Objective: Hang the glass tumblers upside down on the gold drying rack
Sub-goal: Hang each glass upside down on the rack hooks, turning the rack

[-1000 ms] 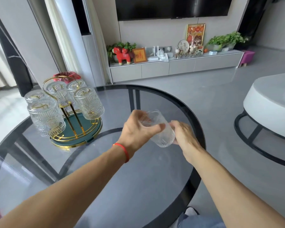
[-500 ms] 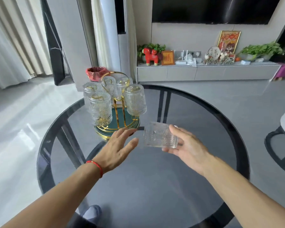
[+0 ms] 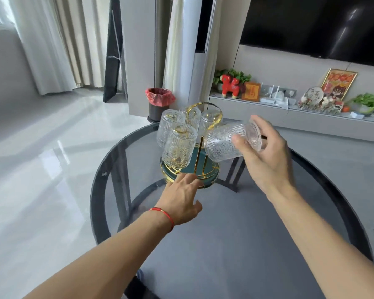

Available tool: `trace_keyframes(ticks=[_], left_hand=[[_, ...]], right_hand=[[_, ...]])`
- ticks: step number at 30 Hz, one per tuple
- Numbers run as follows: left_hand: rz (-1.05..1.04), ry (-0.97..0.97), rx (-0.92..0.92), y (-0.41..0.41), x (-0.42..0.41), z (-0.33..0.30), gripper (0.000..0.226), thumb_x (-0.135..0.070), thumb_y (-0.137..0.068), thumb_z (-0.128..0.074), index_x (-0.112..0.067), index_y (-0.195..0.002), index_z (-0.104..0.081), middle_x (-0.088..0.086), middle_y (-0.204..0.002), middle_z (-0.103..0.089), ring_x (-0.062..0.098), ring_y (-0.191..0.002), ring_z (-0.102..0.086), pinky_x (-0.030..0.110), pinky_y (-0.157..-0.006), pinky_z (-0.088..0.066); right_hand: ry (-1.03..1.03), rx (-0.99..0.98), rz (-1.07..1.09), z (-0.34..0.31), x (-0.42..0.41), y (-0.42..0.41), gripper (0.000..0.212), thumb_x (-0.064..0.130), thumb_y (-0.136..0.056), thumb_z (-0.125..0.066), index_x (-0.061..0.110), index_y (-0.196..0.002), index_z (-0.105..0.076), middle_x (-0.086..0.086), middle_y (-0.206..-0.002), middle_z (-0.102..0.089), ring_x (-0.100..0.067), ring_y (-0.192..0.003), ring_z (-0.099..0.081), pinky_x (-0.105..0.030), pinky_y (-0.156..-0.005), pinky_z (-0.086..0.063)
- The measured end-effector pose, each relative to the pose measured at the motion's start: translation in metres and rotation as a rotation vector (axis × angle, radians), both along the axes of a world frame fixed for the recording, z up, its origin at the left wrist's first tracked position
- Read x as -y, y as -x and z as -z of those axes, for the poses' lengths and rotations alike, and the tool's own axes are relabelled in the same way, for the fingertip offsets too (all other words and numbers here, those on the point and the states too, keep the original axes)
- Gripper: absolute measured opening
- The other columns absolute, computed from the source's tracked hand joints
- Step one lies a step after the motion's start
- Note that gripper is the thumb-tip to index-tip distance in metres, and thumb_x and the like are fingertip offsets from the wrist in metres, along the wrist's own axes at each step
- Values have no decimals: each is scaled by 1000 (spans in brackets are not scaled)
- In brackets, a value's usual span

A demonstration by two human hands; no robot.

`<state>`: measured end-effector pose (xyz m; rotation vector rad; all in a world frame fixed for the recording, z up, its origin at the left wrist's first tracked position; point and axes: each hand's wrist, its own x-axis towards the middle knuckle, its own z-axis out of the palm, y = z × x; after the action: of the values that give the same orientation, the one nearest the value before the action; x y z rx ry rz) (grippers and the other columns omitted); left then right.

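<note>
Hands first. The right hand point(image 3: 266, 156) is up in the air by the gold drying rack point(image 3: 200, 147) and grips one glass tumbler point(image 3: 229, 142) w/ thumb and fingers round its thick bottom end. That tumbler lies tipped on its side, open mouth toward the rack, close beside the rack's middle pole. Can't tell if glass and rack touch. The right arm comes in from the bottom right corner, bent a bit at the wrist.

The left hand point(image 3: 181, 199) is low, flat and open, palm down, fingers spread. Its fingertips point(image 3: 189, 180) reach the front rim of the rack's green round base point(image 3: 212, 176); looks like touching, but hard to be sure. It holds nothing. A red string point(image 3: 163, 214) goes round the left wrist.

The rack stands on the far part of a round dark glass table point(image 3: 225, 244). Upside-down tumblers hang on it: one in front point(image 3: 178, 147), one at back left point(image 3: 167, 126), more behind. The back ones overlap, so the count is hard, approx 4. The held tumbler hides the rack's right side.

The table's near edge is cut off at the bottom. The right hand is a bit blurry. A bin w/ a red bag point(image 3: 159, 102) sits on the floor behind the rack.
</note>
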<state>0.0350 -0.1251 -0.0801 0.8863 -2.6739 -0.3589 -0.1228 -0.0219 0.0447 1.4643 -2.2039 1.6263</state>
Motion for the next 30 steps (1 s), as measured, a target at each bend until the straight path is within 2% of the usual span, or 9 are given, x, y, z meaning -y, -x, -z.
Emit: trace_keyframes(ticks=[3,7,14,20,24,30], left_hand=[[1,18,22,0,0,0,52,-30,-89,-62,-18,-139,-53,3,-147,-48,26,-136,-39,49,-102,-47],[-1,11,32,-1,-1,0,50,-29,-90,-60,-18,-138,-54,4,-149,-47,26,-137,-37,49,-101,-47],[9,23,13,-4,-3,-3,48,-26,-90,-60,-15,-137,-56,5,-148,-50,26,-136,-40,48,-100,-48],[5,54,14,-3,-6,-8,39,-21,-90,-58,-12,-128,-63,8,-142,-56,27,-132,-46,46,-98,-51],[-22,81,48,-2,-8,-11,33,-19,-89,-56,-11,-120,-66,8,-137,-59,27,-129,-50,45,-96,-53],[-59,101,95,2,-11,-15,30,-20,-88,-56,-11,-114,-67,4,-133,-60,26,-125,-53,42,-89,-55]], right_hand=[[-75,-165,15,-18,17,-4,70,47,-91,-70,21,-153,-50,-4,-150,-58,-17,-140,-51,-25,-109,-36],[-207,-306,15,-28,35,-8,72,44,-92,-69,15,-154,-48,-12,-149,-56,-27,-140,-50,-35,-115,-35],[-345,-432,-31,-23,55,-14,68,44,-92,-71,14,-150,-55,-16,-143,-61,-34,-134,-56,-37,-113,-38],[-472,-529,-48,-9,70,-16,57,46,-95,-64,15,-144,-60,-18,-141,-60,-40,-132,-52,-42,-111,-38],[-492,-575,-57,2,73,-14,58,45,-98,-59,15,-147,-56,-16,-136,-61,-35,-126,-47,-44,-109,-37],[-475,-605,-67,15,73,-12,56,45,-103,-52,10,-147,-55,-15,-136,-62,-32,-129,-40,-43,-110,-38]])
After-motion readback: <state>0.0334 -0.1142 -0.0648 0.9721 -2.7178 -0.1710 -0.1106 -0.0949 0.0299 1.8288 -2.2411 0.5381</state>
